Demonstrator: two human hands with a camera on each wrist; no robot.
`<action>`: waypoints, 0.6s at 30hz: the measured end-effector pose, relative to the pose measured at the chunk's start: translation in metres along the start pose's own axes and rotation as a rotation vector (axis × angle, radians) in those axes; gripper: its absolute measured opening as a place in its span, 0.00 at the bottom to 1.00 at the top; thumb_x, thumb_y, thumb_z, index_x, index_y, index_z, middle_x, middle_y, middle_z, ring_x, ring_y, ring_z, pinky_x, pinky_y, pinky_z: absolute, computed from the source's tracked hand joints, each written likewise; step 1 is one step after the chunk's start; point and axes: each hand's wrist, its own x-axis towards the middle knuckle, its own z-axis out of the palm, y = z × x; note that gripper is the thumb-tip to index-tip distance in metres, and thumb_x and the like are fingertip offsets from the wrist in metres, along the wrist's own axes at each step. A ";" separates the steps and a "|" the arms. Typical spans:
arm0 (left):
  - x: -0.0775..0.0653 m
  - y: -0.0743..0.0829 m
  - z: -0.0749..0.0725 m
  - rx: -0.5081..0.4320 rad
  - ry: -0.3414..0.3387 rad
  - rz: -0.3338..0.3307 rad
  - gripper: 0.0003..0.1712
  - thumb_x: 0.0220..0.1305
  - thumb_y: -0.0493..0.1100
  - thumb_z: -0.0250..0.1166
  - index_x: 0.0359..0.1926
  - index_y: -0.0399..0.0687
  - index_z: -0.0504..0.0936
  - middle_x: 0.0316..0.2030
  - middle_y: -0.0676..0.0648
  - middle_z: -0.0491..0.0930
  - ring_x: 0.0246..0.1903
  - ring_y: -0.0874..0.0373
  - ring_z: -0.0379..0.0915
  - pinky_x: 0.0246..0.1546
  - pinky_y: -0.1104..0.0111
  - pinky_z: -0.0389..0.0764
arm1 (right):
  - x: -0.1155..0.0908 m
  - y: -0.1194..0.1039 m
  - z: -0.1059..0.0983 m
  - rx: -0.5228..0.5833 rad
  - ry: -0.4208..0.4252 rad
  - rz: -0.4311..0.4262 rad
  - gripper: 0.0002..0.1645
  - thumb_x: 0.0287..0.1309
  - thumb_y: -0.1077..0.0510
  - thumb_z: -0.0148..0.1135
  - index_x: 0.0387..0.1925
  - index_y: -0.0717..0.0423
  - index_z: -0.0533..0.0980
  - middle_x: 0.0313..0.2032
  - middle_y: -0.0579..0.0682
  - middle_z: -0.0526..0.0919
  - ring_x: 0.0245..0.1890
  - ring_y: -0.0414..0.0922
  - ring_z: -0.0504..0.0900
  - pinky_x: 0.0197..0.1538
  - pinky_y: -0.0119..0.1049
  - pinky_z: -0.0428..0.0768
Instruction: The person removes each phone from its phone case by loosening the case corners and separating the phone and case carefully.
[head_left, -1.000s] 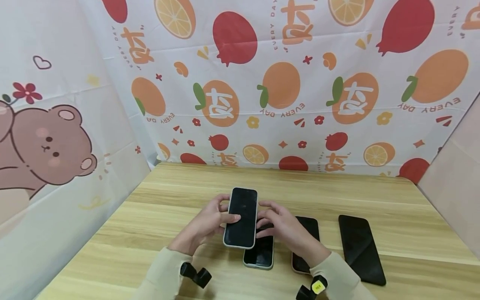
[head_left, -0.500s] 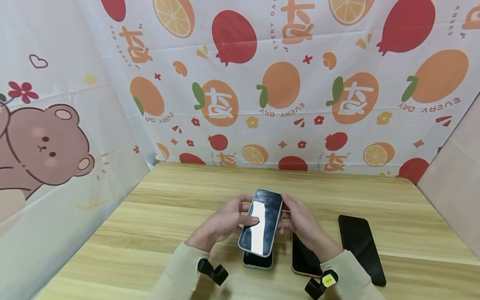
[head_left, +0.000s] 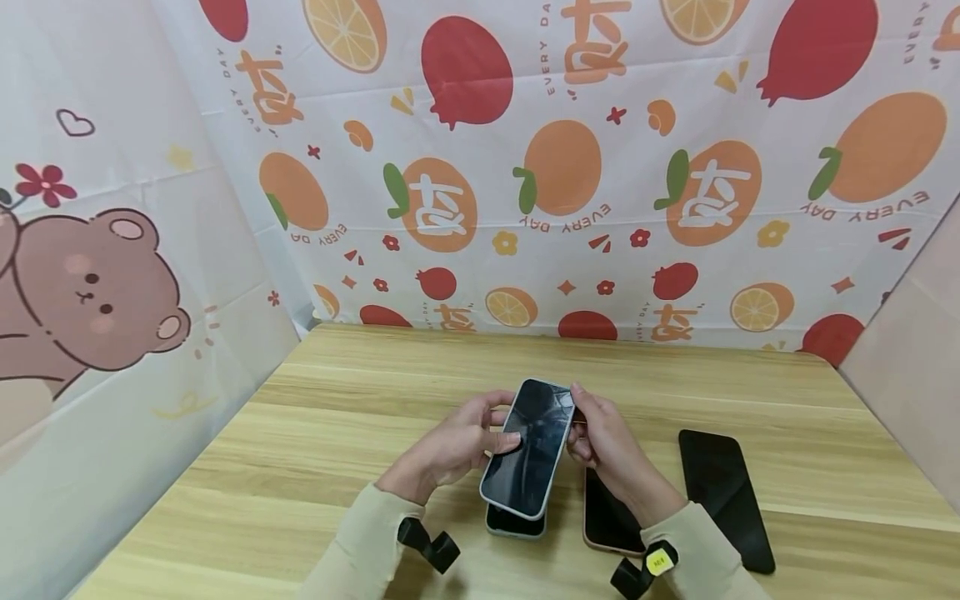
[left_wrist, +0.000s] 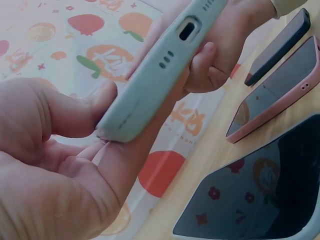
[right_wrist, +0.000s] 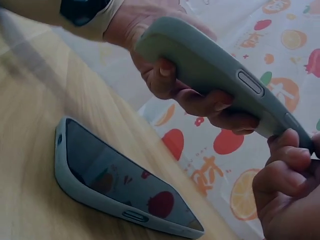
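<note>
A smartphone [head_left: 528,471] in a pale grey-green case is held up off the table, screen towards the head camera and slightly tilted. My left hand [head_left: 448,442] grips its left side, thumb over the screen and fingers spread under the back, as the right wrist view shows. At the top right corner, my right hand [head_left: 617,446] pinches the case between thumb and curled fingers. The charging port end of the held phone [left_wrist: 155,75] faces the left wrist camera. Directly below lies a second smartphone [right_wrist: 125,175] in a similar case, screen up, partly hidden in the head view.
To the right, a smartphone in a pink case [head_left: 611,515] lies under my right forearm. Beyond it rests a larger black phone [head_left: 726,483], partly covered by the sleeve. All lie on a wooden table [head_left: 300,467] before a fruit-print cloth [head_left: 487,192].
Both hands and the held phone have shifted right, and the phone has turned a little clockwise. My right hand, earlier beside the phone with loose fingers, now pinches its top right corner.
</note>
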 end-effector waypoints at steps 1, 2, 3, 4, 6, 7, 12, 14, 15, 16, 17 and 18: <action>0.000 0.000 0.000 -0.008 -0.010 0.002 0.30 0.69 0.30 0.56 0.70 0.41 0.59 0.46 0.46 0.81 0.38 0.57 0.82 0.34 0.64 0.85 | 0.000 0.000 0.000 0.024 -0.004 -0.005 0.29 0.76 0.38 0.40 0.25 0.54 0.65 0.14 0.42 0.68 0.09 0.35 0.59 0.17 0.27 0.60; 0.001 -0.001 0.000 -0.011 -0.022 0.008 0.30 0.70 0.30 0.56 0.70 0.41 0.59 0.45 0.46 0.81 0.38 0.58 0.82 0.34 0.65 0.85 | 0.000 0.001 0.001 0.048 -0.003 -0.008 0.29 0.76 0.39 0.40 0.24 0.54 0.65 0.14 0.41 0.68 0.09 0.35 0.59 0.17 0.26 0.60; 0.001 -0.001 0.000 -0.017 -0.029 0.012 0.31 0.70 0.30 0.56 0.70 0.40 0.59 0.45 0.47 0.81 0.38 0.58 0.82 0.34 0.65 0.85 | 0.000 0.001 0.001 0.071 0.002 -0.010 0.29 0.76 0.39 0.41 0.24 0.53 0.65 0.14 0.41 0.68 0.09 0.35 0.59 0.16 0.26 0.60; 0.001 -0.001 0.000 -0.023 -0.033 0.018 0.30 0.70 0.30 0.56 0.70 0.40 0.59 0.45 0.48 0.81 0.37 0.58 0.82 0.33 0.65 0.85 | 0.000 0.001 0.002 0.092 0.010 -0.012 0.29 0.76 0.39 0.41 0.24 0.53 0.66 0.13 0.41 0.68 0.09 0.35 0.59 0.16 0.26 0.59; 0.001 -0.001 0.000 -0.037 -0.050 0.029 0.31 0.70 0.30 0.56 0.70 0.39 0.58 0.45 0.48 0.81 0.38 0.58 0.82 0.35 0.65 0.85 | -0.001 0.001 0.005 0.131 0.031 -0.017 0.29 0.76 0.39 0.41 0.23 0.52 0.66 0.13 0.41 0.68 0.08 0.34 0.59 0.16 0.26 0.59; 0.001 -0.001 0.000 -0.045 -0.057 0.036 0.31 0.70 0.30 0.56 0.70 0.39 0.57 0.45 0.49 0.81 0.38 0.58 0.82 0.36 0.65 0.85 | -0.001 0.000 0.006 0.144 0.042 -0.023 0.29 0.76 0.39 0.41 0.22 0.52 0.66 0.13 0.41 0.68 0.08 0.34 0.59 0.15 0.26 0.58; -0.001 0.002 0.002 -0.089 -0.072 0.056 0.30 0.70 0.29 0.55 0.70 0.38 0.57 0.44 0.50 0.81 0.38 0.59 0.83 0.37 0.65 0.85 | -0.002 -0.003 0.011 0.156 0.066 -0.059 0.30 0.75 0.38 0.43 0.20 0.52 0.65 0.13 0.42 0.67 0.08 0.34 0.59 0.15 0.26 0.57; -0.002 0.003 0.003 -0.104 -0.067 0.057 0.30 0.70 0.29 0.55 0.69 0.38 0.57 0.44 0.50 0.82 0.37 0.59 0.83 0.36 0.65 0.86 | -0.003 -0.004 0.012 0.165 0.071 -0.053 0.30 0.75 0.38 0.44 0.21 0.52 0.65 0.13 0.42 0.67 0.08 0.34 0.60 0.15 0.26 0.57; -0.003 0.003 0.004 -0.109 -0.064 0.055 0.30 0.70 0.29 0.55 0.69 0.39 0.57 0.44 0.49 0.82 0.37 0.59 0.84 0.36 0.65 0.86 | -0.003 -0.004 0.013 0.183 0.079 -0.038 0.29 0.74 0.38 0.44 0.22 0.52 0.66 0.13 0.42 0.67 0.08 0.34 0.60 0.15 0.26 0.57; -0.003 0.004 0.004 -0.115 -0.060 0.053 0.30 0.70 0.29 0.55 0.69 0.39 0.57 0.44 0.49 0.82 0.37 0.58 0.84 0.37 0.64 0.86 | -0.004 -0.004 0.013 0.206 0.089 -0.018 0.28 0.74 0.38 0.45 0.23 0.52 0.68 0.13 0.41 0.67 0.08 0.34 0.60 0.14 0.26 0.58; -0.003 0.004 0.005 -0.123 -0.054 0.051 0.30 0.70 0.29 0.55 0.70 0.39 0.57 0.45 0.49 0.83 0.37 0.58 0.84 0.37 0.64 0.86 | -0.003 -0.004 0.013 0.230 0.098 0.003 0.27 0.74 0.37 0.45 0.26 0.52 0.70 0.13 0.41 0.67 0.08 0.34 0.60 0.14 0.26 0.58; -0.003 0.004 0.006 -0.129 -0.045 0.045 0.30 0.70 0.29 0.55 0.70 0.40 0.58 0.45 0.48 0.83 0.37 0.58 0.84 0.37 0.63 0.86 | -0.003 -0.003 0.013 0.255 0.107 0.026 0.26 0.74 0.37 0.45 0.29 0.51 0.72 0.13 0.41 0.68 0.08 0.34 0.60 0.13 0.25 0.58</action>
